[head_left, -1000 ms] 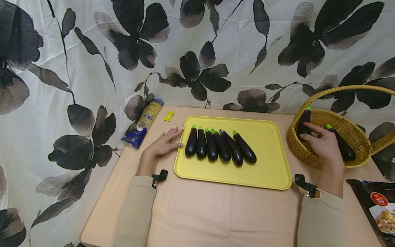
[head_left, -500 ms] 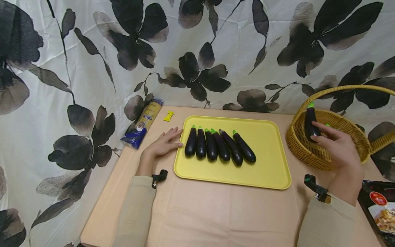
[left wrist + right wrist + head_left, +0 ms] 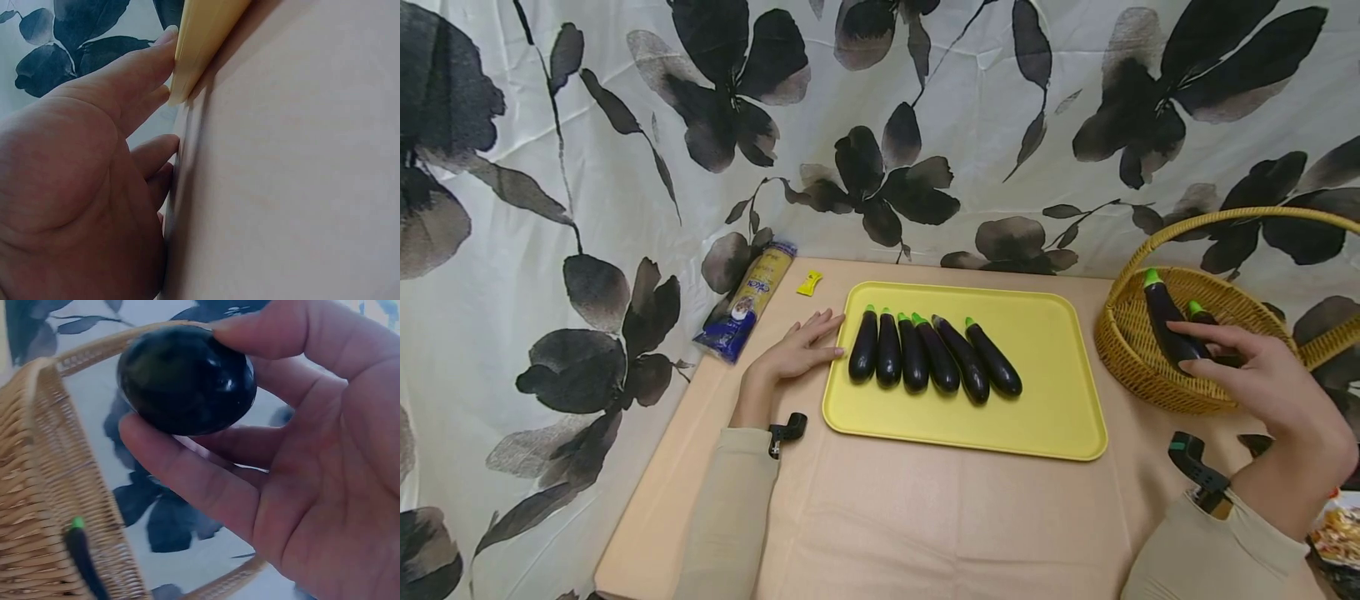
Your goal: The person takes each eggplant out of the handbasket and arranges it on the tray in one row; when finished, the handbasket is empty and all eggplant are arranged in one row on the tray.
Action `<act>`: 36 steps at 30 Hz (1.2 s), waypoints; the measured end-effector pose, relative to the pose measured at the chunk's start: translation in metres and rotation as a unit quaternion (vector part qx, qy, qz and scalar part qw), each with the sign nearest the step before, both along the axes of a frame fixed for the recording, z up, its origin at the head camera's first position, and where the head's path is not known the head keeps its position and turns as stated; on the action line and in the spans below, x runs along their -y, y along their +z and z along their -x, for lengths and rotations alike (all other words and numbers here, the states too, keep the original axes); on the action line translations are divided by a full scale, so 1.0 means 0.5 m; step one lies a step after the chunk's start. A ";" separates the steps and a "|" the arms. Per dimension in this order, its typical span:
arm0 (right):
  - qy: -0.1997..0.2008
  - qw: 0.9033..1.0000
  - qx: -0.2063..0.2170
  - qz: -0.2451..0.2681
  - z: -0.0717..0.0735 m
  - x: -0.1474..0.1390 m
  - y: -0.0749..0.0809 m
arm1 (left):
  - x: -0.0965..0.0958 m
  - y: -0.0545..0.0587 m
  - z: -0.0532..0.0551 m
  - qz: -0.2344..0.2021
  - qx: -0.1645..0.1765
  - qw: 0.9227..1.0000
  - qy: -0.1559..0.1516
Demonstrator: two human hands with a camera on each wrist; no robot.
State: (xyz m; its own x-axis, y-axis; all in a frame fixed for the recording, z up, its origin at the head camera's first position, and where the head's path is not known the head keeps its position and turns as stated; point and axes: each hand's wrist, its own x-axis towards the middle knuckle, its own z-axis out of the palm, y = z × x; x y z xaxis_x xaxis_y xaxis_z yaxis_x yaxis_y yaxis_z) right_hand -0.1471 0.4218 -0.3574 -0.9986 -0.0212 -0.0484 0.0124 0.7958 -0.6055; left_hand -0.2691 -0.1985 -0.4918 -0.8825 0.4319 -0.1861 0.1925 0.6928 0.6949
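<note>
My right hand (image 3: pixel 1262 375) pinches an eggplant (image 3: pixel 1168 321) between thumb and fingers, over the wicker basket (image 3: pixel 1138 375); its green stem tip points to the back left. In the right wrist view the rounded dark end of the held eggplant (image 3: pixel 187 381) faces the camera. A second eggplant (image 3: pixel 81 556) lies inside the basket, partly hidden by the hand in the head view. My left hand (image 3: pixel 797 350) rests with extended fingers at the left edge of the yellow tray (image 3: pixel 925 429). On that tray several eggplants (image 3: pixel 915 358) lie side by side in a row.
A blue and yellow plastic packet (image 3: pixel 748 304) lies at the back left, beside a small yellow wrapped piece (image 3: pixel 810 282). The basket's tall handle (image 3: pixel 1232 215) arches over it. A dark food package (image 3: pixel 1337 533) sits at the right edge, partly behind the right arm. Floral cloth hangs behind.
My right hand has moved right with the eggplant, carrying it from the basket's left side toward its middle. The left hand and the eggplants on the tray have stayed put.
</note>
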 end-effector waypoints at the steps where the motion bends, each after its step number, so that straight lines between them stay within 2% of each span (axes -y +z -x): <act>1: 0.004 1.000 -0.002 -0.011 -0.004 0.003 0.006 | 0.000 0.000 0.000 0.000 0.000 1.000 0.000; 5: 0.012 0.998 -0.022 -0.049 -0.021 0.014 0.027 | 0.000 0.001 -0.001 -0.001 -0.002 1.000 -0.001; 8: 0.016 0.998 -0.037 -0.057 -0.031 0.024 0.039 | -0.001 -0.001 0.001 0.003 -0.002 1.000 0.000; 15: 0.056 0.996 -0.059 -0.021 -0.032 0.047 0.051 | 0.000 0.001 -0.001 -0.004 -0.006 1.000 -0.004; 20: 0.079 0.996 -0.047 -0.007 -0.013 0.072 0.050 | 0.000 0.001 -0.003 -0.007 -0.009 1.000 -0.005; 27: 0.143 0.988 -0.055 0.012 0.021 0.105 0.037 | 0.000 -0.001 0.000 0.000 -0.004 1.000 -0.002; 31: 0.159 0.986 -0.043 0.014 0.035 0.120 0.029 | 0.000 -0.001 0.001 0.003 -0.004 1.000 -0.002; 36: 0.189 0.981 -0.021 0.045 0.062 0.144 0.008 | 0.000 0.001 -0.002 -0.004 -0.005 1.000 -0.003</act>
